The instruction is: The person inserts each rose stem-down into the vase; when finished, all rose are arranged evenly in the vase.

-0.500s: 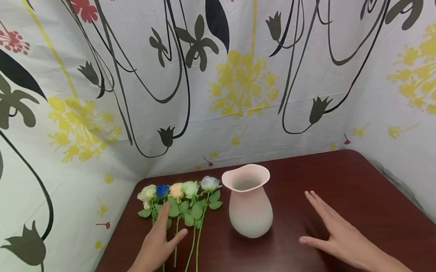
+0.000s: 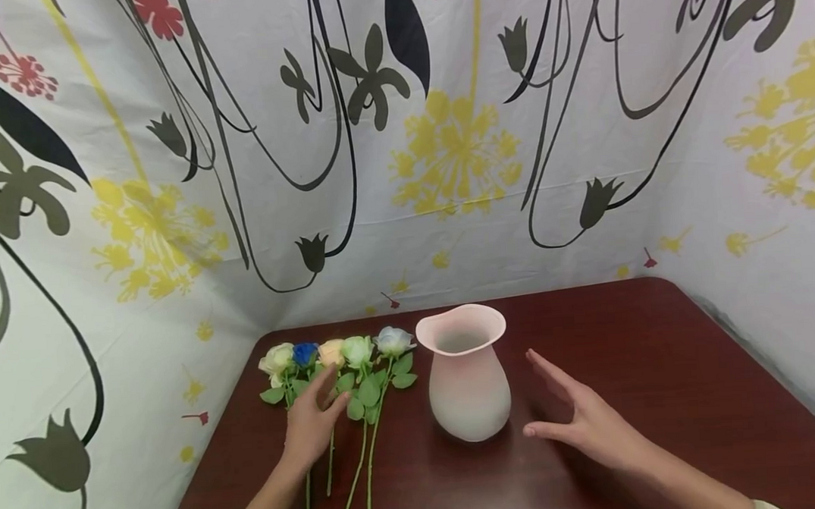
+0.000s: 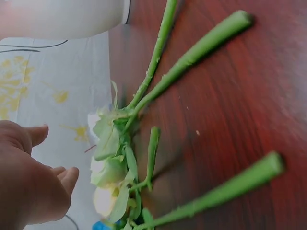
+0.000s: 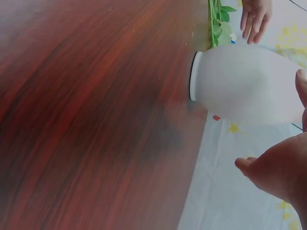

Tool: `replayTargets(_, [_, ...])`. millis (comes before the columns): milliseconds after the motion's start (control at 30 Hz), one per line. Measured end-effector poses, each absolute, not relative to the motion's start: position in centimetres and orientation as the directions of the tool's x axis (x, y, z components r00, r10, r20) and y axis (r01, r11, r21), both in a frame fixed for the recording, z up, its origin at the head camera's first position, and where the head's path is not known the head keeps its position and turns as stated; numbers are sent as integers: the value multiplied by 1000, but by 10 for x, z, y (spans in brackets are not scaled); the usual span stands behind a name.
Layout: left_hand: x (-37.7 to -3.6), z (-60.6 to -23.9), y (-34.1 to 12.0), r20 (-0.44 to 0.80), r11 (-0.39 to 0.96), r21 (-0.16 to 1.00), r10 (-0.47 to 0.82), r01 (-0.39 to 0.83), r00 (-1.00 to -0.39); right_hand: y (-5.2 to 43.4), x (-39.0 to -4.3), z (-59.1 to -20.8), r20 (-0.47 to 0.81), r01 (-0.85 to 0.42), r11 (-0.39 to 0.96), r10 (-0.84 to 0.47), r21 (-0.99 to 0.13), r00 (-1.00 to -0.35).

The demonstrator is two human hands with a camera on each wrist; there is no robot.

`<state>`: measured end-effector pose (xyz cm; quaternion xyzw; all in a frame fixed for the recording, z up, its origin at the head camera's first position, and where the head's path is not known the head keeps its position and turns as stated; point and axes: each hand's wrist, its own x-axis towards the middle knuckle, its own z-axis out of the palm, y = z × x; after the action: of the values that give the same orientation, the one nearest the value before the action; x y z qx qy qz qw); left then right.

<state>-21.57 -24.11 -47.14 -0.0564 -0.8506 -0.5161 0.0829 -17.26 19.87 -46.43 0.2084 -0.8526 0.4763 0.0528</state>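
Observation:
A pale vase (image 2: pixel 470 396), pinkish toward its wavy flared rim, stands upright on the table. To its left lies a row of several artificial roses with green leaves and long stems: a cream rose (image 2: pixel 275 359), a blue rose (image 2: pixel 305 355), a peach rose (image 2: pixel 330 353), a light green rose (image 2: pixel 357 351) and a pale blue rose (image 2: pixel 393 340). My left hand (image 2: pixel 309 430) hovers over the stems and leaves, thumb apart from loosely bent fingers, holding nothing. Just right of the vase is my right hand (image 2: pixel 586 425), fingers and thumb spread, apart from it and holding nothing.
The dark red-brown wooden table (image 2: pixel 609 337) has a rounded far right corner. White cloth (image 2: pixel 378 210) printed with flowers hangs behind it and along both sides. The rose stems (image 3: pixel 211 43) point toward the table's near side.
My right hand has moved left, closer to the vase. My left hand has shifted slightly forward over the roses, its fingers more bent. Vase and roses stay in place.

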Motion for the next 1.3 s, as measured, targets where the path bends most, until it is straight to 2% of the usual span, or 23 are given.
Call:
replayTargets(133, [-226,-473,-231,164,321,935,-18,149,-986,192,-184,-467,284,-395,344,-330,-851,-900])
replayTargets(500, [-250,-489,-206,68,213,974,28,73,-997,179,-208,-477,248,-316,160,-343,-935,-906])
replayTargets(833, [-264,-504,-188,72,263,962,14,73,-997,168,-217,-477,234,-280,103,-324,-955,-917])
replayTargets(1067, [-270,-506,-183,35,357,934,-30,22,-999,164,-219,-478,229,-261,53,-340,-964,-912])
replayTargets(1300, [-276,-510,-181,86,489,870,-29,61,-996,165,-220,-480,219,-244,30,-345,-969,-913])
